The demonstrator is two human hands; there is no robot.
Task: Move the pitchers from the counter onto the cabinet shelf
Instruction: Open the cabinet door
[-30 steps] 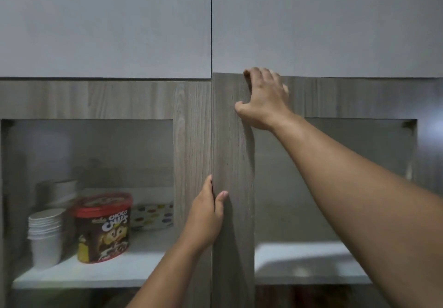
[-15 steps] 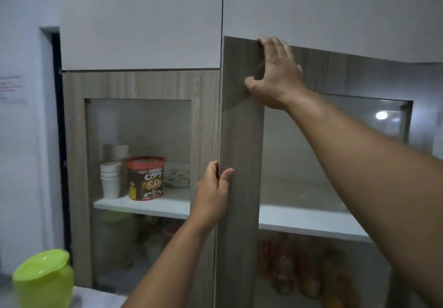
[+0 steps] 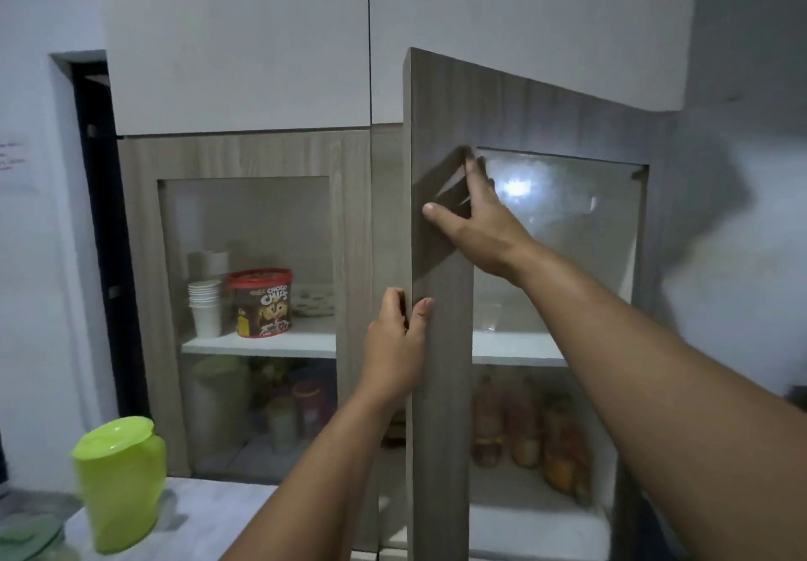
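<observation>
The right cabinet door [image 3: 441,342] stands partly open, its free edge swung out toward the camera. The left hand [image 3: 395,350] has a closed grip on that free edge at mid-height: the thumb [image 3: 421,311] lies on the outer face and the fingers wrap behind the edge. The right hand [image 3: 474,215] is raised higher, palm toward the door frame next to the glass panel [image 3: 563,228], with fingers spread and extended; its grip is open and holds nothing. Whether the fingertips touch the door cannot be told because of blur.

A lime-green pitcher [image 3: 120,482] with a matching lid stands upright on the pale worktop [image 3: 209,521] at the lower left, well apart from both hands. A second, translucent green lid or container [image 3: 26,538] shows at the bottom-left corner, cut off by the frame edge.

The left cabinet door [image 3: 244,298] is shut. Behind its glass, the white shelf [image 3: 262,344] carries a stack of white cups [image 3: 204,307], with a red-lidded cereal tub [image 3: 262,302] just beside it on the right. The lower compartment holds blurred jars and bottles [image 3: 524,434]. Seen through the open door's glass, the right section of the shelf [image 3: 515,348] is bare where it shows. Plain white upper doors [image 3: 236,36] sit above the cabinet.
</observation>
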